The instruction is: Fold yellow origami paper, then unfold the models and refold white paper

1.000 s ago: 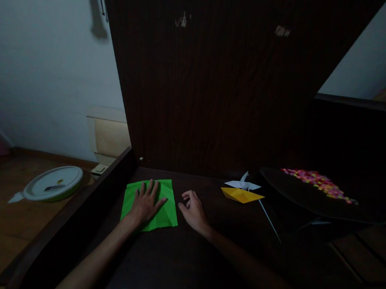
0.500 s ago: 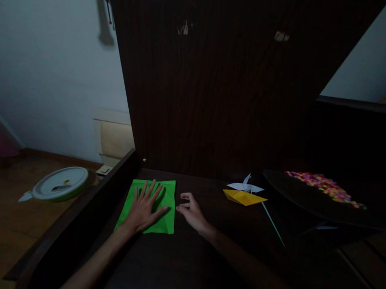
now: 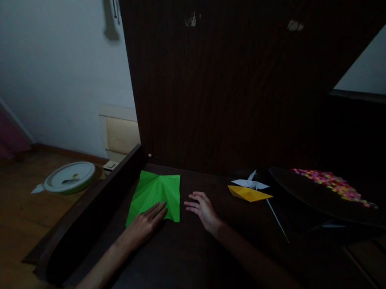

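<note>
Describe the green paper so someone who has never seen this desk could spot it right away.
Start at the dark wooden desk and go to its far left corner beside the raised side rail. The green paper lies flat there, creased, with the left hand on its near edge and the right hand just to its right. It is the only green sheet; the yellow fold and white crane sit further right.

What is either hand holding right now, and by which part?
Nothing is gripped. The left hand lies flat with fingers on the near edge of the green paper; the right hand is open beside it, apart.
</note>
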`<action>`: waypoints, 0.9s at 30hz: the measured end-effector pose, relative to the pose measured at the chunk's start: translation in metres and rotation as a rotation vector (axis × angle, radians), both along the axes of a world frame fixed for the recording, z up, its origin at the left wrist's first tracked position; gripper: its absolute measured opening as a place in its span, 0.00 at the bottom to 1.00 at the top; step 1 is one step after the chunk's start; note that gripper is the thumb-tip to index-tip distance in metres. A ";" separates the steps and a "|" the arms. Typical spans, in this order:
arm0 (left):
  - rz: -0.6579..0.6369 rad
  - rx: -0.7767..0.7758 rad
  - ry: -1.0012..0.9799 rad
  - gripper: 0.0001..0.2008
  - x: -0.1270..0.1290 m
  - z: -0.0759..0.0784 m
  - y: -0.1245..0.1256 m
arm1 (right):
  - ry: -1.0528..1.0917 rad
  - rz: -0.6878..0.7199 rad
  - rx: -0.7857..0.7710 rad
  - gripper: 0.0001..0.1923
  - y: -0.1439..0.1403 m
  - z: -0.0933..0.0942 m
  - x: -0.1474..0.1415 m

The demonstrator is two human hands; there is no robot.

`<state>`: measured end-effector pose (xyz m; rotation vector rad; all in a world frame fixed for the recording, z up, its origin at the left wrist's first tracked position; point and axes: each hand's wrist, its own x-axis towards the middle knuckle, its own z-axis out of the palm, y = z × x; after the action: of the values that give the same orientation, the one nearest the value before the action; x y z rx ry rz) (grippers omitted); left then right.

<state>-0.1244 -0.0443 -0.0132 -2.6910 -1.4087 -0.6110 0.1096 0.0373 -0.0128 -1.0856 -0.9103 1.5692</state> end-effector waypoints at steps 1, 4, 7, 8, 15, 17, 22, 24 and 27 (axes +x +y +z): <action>0.006 0.021 -0.096 0.18 -0.003 0.003 0.000 | 0.006 -0.027 0.018 0.11 0.000 -0.001 0.002; 0.229 0.123 -0.503 0.15 -0.007 0.015 0.001 | 0.010 -0.137 0.129 0.10 0.001 0.001 0.006; 0.630 0.171 -0.892 0.16 -0.006 0.028 0.006 | -0.008 -0.226 0.276 0.08 -0.002 0.009 0.005; 0.753 0.139 -1.048 0.17 -0.006 0.030 0.008 | -0.017 -0.236 0.315 0.08 -0.005 0.012 0.003; 0.959 -0.003 -1.299 0.24 -0.003 0.014 0.020 | -0.426 0.028 0.677 0.14 -0.028 0.018 -0.015; 0.937 -0.001 -1.276 0.33 0.003 0.012 0.011 | -0.620 0.127 0.737 0.16 -0.032 0.014 -0.016; 0.738 0.280 -0.776 0.33 0.022 0.025 -0.011 | -0.936 0.335 0.732 0.18 -0.030 0.001 -0.014; 0.574 0.250 -0.613 0.25 0.030 0.029 -0.005 | -0.989 0.407 0.742 0.17 -0.028 -0.003 -0.013; 0.470 0.029 -0.407 0.25 0.041 0.028 0.022 | -0.915 0.456 0.772 0.15 -0.028 -0.004 -0.014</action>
<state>-0.0831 -0.0218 0.0145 -2.1584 -2.0107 -1.1494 0.0958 0.0093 -0.0170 -1.0249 -2.2733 0.8053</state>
